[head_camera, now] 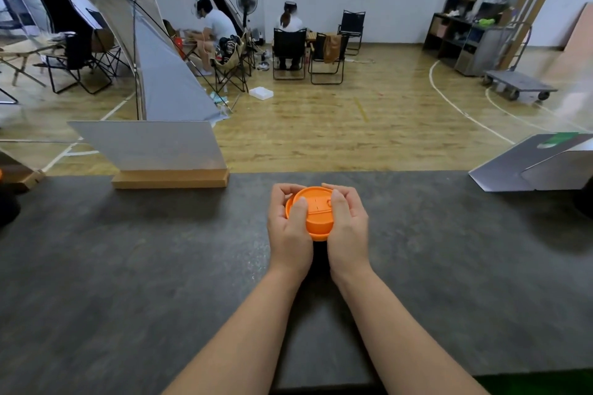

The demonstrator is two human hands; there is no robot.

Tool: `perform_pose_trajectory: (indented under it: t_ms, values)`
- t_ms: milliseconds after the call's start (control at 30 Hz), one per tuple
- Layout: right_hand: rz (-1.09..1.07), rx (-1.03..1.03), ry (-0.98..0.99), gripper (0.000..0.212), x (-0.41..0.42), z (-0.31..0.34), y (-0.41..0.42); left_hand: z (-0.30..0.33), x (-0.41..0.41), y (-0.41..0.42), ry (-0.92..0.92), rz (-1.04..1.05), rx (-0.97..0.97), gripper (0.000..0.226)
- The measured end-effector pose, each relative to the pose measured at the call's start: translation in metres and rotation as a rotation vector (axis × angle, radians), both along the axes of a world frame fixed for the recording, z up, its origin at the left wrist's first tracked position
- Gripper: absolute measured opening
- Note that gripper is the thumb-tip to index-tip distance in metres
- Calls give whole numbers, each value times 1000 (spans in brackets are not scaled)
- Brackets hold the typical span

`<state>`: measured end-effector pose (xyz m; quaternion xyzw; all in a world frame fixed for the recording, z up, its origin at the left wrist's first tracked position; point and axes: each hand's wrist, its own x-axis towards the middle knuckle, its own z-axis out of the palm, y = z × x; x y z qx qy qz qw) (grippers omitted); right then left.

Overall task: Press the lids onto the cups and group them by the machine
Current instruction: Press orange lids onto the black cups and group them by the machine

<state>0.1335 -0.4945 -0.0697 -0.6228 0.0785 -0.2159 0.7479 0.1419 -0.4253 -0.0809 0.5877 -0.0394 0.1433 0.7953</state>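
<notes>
Head view: round orange lid [316, 209], seam across its top.

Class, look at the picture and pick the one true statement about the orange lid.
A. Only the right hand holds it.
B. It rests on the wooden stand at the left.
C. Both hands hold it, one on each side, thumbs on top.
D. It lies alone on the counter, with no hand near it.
C: the left hand and right hand each curl round a side of the orange lid, thumbs resting on its top, above the dark counter.
</notes>
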Motion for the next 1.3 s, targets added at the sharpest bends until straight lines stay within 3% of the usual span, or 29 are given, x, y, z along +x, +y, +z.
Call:
perform_pose_trajectory:
  t_ms: [167, 433, 633, 700, 800, 1100, 1300]
  values:
    - [30, -140, -20, 14, -1, -1, -7, -1, 2, -1, -38, 38, 10, 9]
    - [115, -170, 96, 20, -2, 14, -13, 3, -2, 0, -20, 56, 35, 7]
    - [56, -5, 140, 22, -6, 17, -5, 5, -6, 0, 30, 60, 50, 8]
    - [65, 135, 218, 28, -4, 21, -3, 11, -6, 2, 92, 65, 96, 7]
    - [74, 198, 261, 19, 0, 22, -2, 31, 3, 9, 255, 10, 215, 15]
    - [44, -22, 188, 20, -3, 25, -3, 33, 13, 6, 318, 9, 373, 6]
    - [6, 47, 143, 24, -5, 20, 1, 29, 7, 5, 277, 35, 293, 5]
